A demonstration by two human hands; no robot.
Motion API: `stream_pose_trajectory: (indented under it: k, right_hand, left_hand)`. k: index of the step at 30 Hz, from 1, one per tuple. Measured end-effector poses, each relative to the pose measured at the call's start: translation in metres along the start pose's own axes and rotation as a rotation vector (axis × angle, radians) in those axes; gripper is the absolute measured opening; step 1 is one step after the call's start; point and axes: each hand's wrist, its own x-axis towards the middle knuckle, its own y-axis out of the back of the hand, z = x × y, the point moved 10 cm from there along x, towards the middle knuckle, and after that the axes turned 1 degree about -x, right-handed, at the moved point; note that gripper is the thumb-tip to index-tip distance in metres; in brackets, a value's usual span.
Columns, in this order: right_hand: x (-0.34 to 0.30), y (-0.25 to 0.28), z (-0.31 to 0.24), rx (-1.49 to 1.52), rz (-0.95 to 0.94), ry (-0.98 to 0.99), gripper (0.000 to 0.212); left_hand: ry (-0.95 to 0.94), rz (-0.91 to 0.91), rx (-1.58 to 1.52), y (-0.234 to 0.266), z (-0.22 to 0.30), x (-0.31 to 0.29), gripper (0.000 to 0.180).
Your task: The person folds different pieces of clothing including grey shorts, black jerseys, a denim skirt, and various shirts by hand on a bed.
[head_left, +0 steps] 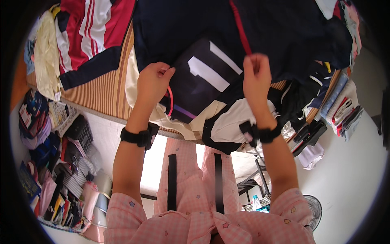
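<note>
A dark navy garment [183,28] with a red stripe is spread over the striped bed mat in front of me. At its near edge lies a dark piece with white printed shapes [209,75]; I cannot tell whether it is part of the same garment. My left hand [155,83] pinches the dark cloth beside the white print. My right hand [257,75], slightly blurred, is closed at the lower end of the red stripe, on the dark cloth. Below the hands, a cream cloth [203,118] and a white garment with black edging [233,122] lie at the mat's front edge.
A red, white and navy jacket [93,32] and a cream garment [46,57] lie at the left. Piled clothes and bags [53,162] stand on the floor there. Folded clothes [341,103] are stacked at the right. A fan [313,211] stands at the lower right.
</note>
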Motion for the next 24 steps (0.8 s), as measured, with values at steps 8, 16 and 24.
stream_pose_trajectory:
  k: [8,16,24]
  right_hand:
    - [-0.145,-0.036,0.078,0.436,-0.159,-0.611,0.020]
    - [-0.175,-0.080,0.073,0.598,0.017,-0.892,0.045]
    - [-0.207,-0.136,0.063,1.083,-0.252,-0.948,0.038]
  left_hand:
    - [-0.306,-0.033,0.208,-0.022,0.059,0.018,0.054]
    - [-0.154,-0.334,0.052,-0.046,0.061,0.058,0.041]
    - [-0.112,-0.660,-0.140,-0.060,0.055,0.062,0.028]
